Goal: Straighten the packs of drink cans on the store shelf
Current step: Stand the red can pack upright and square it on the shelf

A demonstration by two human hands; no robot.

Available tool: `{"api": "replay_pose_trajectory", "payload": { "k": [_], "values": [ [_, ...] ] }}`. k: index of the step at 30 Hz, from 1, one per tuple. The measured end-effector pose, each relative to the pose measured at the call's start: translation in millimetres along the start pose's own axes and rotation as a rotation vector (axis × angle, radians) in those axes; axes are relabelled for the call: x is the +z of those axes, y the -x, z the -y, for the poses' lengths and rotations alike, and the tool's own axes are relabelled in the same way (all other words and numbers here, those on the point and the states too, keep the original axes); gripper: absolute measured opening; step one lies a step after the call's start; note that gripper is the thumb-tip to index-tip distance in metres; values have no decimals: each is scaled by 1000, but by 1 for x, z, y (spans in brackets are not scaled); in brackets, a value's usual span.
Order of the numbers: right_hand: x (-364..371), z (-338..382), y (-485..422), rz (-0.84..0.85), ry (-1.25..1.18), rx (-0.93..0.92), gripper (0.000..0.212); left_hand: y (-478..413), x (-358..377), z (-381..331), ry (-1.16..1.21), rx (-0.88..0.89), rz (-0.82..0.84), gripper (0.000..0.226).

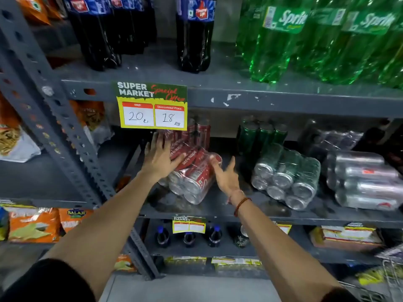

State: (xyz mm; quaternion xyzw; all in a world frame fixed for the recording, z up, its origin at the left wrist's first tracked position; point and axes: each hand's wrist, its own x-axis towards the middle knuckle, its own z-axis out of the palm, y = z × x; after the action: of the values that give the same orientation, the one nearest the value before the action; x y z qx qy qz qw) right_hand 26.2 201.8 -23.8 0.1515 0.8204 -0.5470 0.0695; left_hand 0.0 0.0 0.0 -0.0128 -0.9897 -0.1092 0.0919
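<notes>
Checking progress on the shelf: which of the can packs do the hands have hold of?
The red zero-sugar pack, leftmost on the shelf. The left hand lies on it, the right hand at its side; the green pack and silver pack are untouched.

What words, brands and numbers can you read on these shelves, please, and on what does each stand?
"SUPER MARKET", "20", "18": yellow price tag on the shelf edge.
"zero sugar": red can pack.
"Sprite": green bottles.
"BALAJI": orange snack bag.
Thums Up-style logo on the cola bottles: blurred.
Lower price tags: too small.

Head view, close, facing shelf [218, 210]
</notes>
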Motion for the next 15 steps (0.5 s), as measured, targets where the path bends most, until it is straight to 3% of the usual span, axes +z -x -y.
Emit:
{"api": "replay_pose_trajectory", "payload": {
  "k": [2, 6, 10, 15],
  "values": [
    [12, 2, -8, 18, -97, 86, 104, -12, 5, 3, 34, -13, 115, 85],
    [32, 1, -20, -27, -203, 84, 108, -29, 17, 7, 148, -75, 360, 84],
    [42, -1, -27, -92, -287, 89, 96, -34, 21, 14, 176, -75, 326, 97],
    [45, -4, -25, -142, -338, 49, 80, -27, 27, 13, 163, -38, 226, 92]
  ]
}}
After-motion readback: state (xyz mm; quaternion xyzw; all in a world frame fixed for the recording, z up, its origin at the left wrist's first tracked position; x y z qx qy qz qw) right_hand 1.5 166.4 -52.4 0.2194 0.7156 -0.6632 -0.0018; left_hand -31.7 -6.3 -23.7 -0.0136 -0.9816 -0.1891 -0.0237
